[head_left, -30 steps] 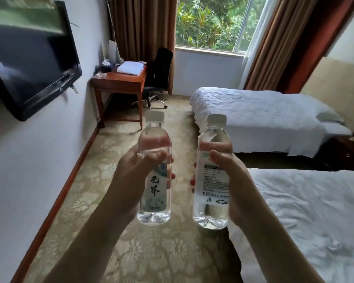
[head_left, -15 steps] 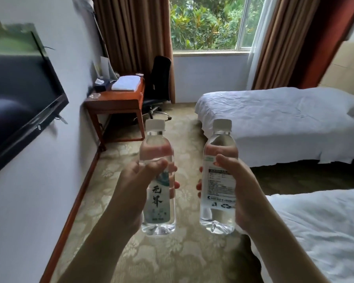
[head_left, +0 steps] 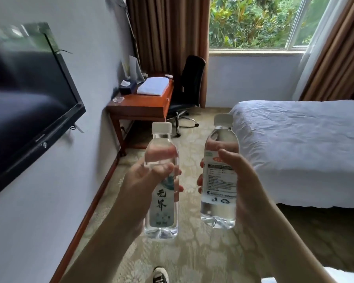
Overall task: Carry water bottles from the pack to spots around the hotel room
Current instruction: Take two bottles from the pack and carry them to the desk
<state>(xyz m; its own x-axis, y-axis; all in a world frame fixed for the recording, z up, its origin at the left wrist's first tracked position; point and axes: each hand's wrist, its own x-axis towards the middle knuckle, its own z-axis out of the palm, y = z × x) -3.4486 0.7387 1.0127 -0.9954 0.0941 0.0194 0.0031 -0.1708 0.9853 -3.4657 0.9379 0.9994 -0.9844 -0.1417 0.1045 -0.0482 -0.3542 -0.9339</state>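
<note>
I hold two clear water bottles with white caps upright in front of me, above the carpet. My left hand (head_left: 143,180) is wrapped around the left bottle (head_left: 161,209), whose label shows dark characters. My right hand (head_left: 243,180) grips the right bottle (head_left: 220,180), its printed white label turned toward me. The two bottles are about a hand's width apart and do not touch. The pack is not in view.
A wooden desk (head_left: 139,105) with a folded white towel (head_left: 152,88) and a tissue box stands ahead on the left, a black office chair (head_left: 189,86) beside it. A wall-mounted TV (head_left: 29,103) juts out at left. A white bed (head_left: 298,148) fills the right.
The view has moved forward along the carpet toward the desk and window. The near bed has slid almost out of view. Both bottles stay held the same way.
</note>
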